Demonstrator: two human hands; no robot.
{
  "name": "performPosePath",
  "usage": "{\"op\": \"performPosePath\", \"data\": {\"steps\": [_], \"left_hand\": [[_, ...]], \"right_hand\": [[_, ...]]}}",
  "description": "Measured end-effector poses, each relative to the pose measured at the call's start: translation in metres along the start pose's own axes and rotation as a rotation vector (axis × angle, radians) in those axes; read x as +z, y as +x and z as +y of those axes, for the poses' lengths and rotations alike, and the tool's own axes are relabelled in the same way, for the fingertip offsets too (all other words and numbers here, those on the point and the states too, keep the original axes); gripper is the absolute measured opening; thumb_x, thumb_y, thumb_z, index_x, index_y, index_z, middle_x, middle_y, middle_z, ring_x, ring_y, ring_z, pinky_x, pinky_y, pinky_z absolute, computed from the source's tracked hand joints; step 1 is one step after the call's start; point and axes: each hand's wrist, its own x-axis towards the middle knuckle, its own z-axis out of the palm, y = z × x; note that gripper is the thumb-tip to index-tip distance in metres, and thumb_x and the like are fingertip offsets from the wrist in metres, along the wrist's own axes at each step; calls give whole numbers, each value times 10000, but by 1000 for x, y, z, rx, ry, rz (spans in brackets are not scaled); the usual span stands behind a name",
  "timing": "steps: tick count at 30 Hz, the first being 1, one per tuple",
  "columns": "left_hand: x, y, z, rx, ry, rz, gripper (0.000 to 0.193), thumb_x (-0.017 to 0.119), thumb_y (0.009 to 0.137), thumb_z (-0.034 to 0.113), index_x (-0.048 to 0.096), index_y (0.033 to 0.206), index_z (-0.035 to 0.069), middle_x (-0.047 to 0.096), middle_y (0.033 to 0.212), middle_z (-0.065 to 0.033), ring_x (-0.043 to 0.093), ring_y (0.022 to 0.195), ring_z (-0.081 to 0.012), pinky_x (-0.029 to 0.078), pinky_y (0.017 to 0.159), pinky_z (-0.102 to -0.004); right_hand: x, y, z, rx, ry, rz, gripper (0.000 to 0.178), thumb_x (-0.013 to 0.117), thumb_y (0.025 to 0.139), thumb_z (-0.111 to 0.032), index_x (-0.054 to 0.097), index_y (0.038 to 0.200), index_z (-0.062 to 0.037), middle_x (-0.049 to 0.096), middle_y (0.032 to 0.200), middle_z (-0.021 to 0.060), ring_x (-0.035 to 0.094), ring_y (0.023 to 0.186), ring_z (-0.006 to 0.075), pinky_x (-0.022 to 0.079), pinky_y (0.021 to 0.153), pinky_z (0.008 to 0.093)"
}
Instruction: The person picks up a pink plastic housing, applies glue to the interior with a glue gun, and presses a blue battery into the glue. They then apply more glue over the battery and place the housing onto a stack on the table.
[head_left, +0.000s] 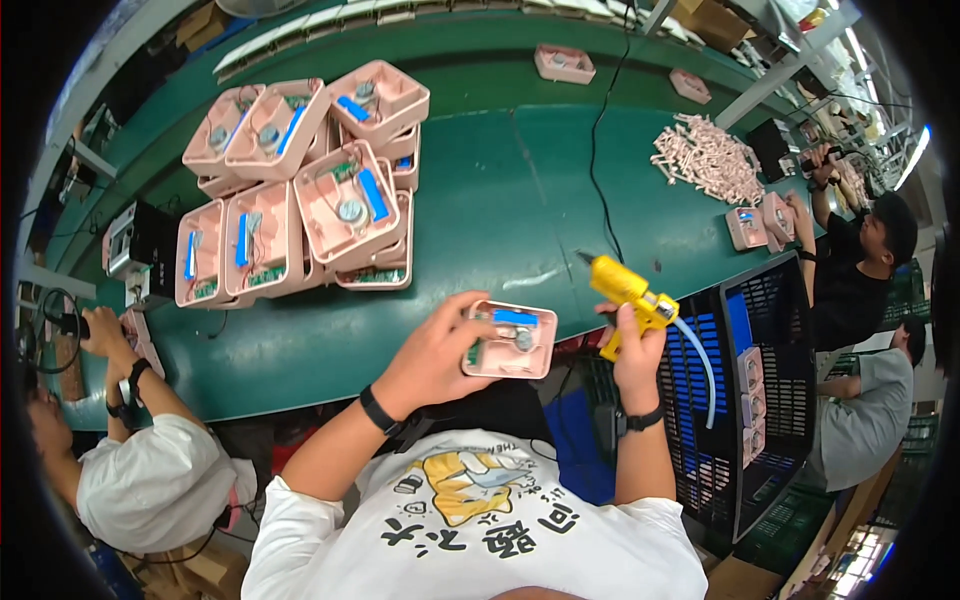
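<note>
My left hand [440, 345] grips a small pink plastic housing [540, 358] by its left side, near the table's front edge. The housing's open side faces up; a blue battery-like block, a round grey part and a bit of green board show inside. In my right hand [637, 355] is a yellow hot glue gun [625, 287], its dark nozzle pointing up and left, apart from the housing. A pale glue stick [706, 370] curves out of its back end. Beyond my left hand stand stacks of similar pink housings [345, 225] with blue blocks, wires and round parts inside.
A black plastic crate [745, 400] holding pink housings stands at my right. A heap of small pink parts [705, 160] lies at the table's [480, 200] far right. A black cable [597, 150] crosses the table. Co-workers [160, 470] sit at both sides.
</note>
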Motion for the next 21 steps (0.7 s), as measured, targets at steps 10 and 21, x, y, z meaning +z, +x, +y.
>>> {"op": "performPosePath", "data": {"steps": [10, 21], "left_hand": [[61, 181, -70, -332, 145, 475, 661, 912, 822, 149, 603, 1400, 70, 504, 1542, -227, 582, 1391, -447, 557, 1109, -496], [99, 384, -138, -126, 490, 387, 633, 649, 952, 56, 500, 1566, 94, 447, 1651, -270, 617, 1355, -488, 586, 1038, -548]], "right_hand": [[-79, 106, 62, -132, 141, 270, 369, 601, 1166, -356, 674, 1220, 2, 780, 1054, 123, 614, 600, 118, 531, 558, 297], [-76, 108, 76, -118, 213, 358, 332, 585, 1173, -289, 687, 1251, 16, 786, 1094, 102, 637, 613, 110, 574, 588, 299]]}}
